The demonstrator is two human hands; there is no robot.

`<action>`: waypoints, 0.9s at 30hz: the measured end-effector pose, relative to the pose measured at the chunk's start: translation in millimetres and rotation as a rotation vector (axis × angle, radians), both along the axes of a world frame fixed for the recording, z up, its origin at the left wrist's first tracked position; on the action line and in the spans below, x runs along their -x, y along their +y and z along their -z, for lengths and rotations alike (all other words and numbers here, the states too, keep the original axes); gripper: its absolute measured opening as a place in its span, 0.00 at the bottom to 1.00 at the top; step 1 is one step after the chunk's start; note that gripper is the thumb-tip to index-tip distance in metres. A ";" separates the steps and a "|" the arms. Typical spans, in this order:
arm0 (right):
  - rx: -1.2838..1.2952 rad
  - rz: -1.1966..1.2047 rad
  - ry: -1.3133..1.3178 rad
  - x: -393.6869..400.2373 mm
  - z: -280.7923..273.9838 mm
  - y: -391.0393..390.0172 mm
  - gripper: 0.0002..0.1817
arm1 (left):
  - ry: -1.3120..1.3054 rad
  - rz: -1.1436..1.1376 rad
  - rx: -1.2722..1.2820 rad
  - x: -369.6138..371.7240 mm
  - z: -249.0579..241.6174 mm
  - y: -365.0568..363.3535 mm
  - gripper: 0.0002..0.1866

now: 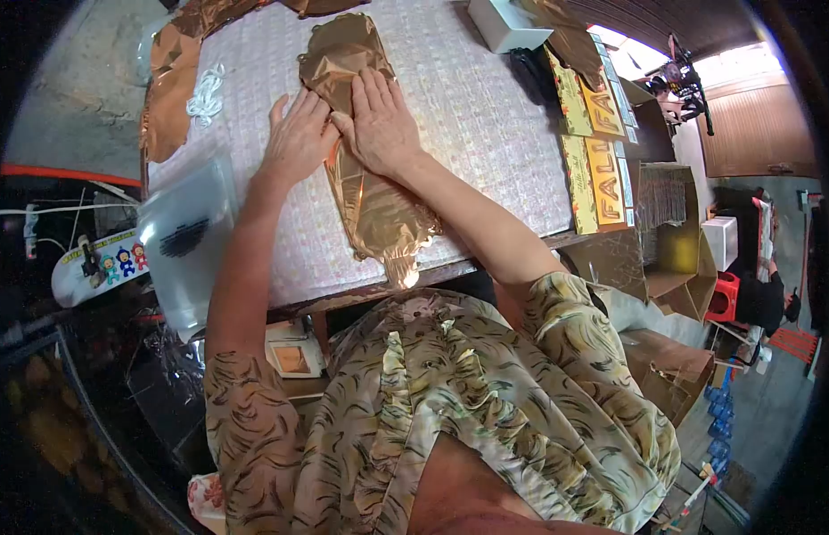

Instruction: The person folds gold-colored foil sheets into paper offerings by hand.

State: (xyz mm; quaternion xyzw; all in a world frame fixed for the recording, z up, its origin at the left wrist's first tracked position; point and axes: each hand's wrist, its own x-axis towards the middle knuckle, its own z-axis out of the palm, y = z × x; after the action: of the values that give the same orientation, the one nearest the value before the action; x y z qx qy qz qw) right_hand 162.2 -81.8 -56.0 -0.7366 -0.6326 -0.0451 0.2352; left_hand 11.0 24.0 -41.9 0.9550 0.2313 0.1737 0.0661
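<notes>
A flat copper-coloured foil balloon (383,214) lies lengthwise on the cloth-covered table (486,152), its surface wrinkled and shiny. My right hand (383,129) rests palm down across its middle with the fingers stretched out. Beside it, my left hand (299,138) lies at the balloon's left edge, thumb apart and fingers extended onto the foil. The two hands touch or nearly touch near the thumbs. Part of the balloon's middle is hidden beneath them.
White string (205,95) and clear plastic bags (187,250) lie left, near more copper foil (169,98). Printed packages marked "FALL" (602,183), a white box (508,27) and a black item (530,76) are right. Beyond are cardboard boxes (673,276) and another person (762,299).
</notes>
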 end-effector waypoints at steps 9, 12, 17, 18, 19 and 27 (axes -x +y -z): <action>-0.016 0.021 -0.027 1.8 -7.3 -5.2 0.43 | -0.137 -0.191 -0.025 -34.0 -46.2 53.3 0.10; -0.057 0.027 -0.030 2.3 -3.6 -4.4 0.44 | -0.488 0.056 -0.156 -77.9 -73.1 64.0 0.08; 0.054 0.044 -0.060 2.0 -14.3 -10.2 0.45 | -0.167 0.362 0.102 -127.5 -49.7 105.0 0.10; 0.074 0.041 -0.056 1.4 -15.0 -10.7 0.45 | -0.105 0.338 0.199 -133.8 -46.5 111.8 0.11; 0.072 0.045 -0.057 0.8 -12.7 -10.2 0.45 | -0.042 0.315 0.297 -142.8 -38.0 122.9 0.13; 0.021 0.052 -0.034 1.6 -13.4 -10.4 0.44 | 0.174 0.472 0.126 -161.1 -93.4 114.1 0.12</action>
State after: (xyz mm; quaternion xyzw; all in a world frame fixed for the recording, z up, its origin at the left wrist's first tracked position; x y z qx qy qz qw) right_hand 160.6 -92.2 -42.6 -0.7544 -0.6175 -0.0572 0.2152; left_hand 172.1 138.2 51.5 0.9878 0.0175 0.0560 0.1440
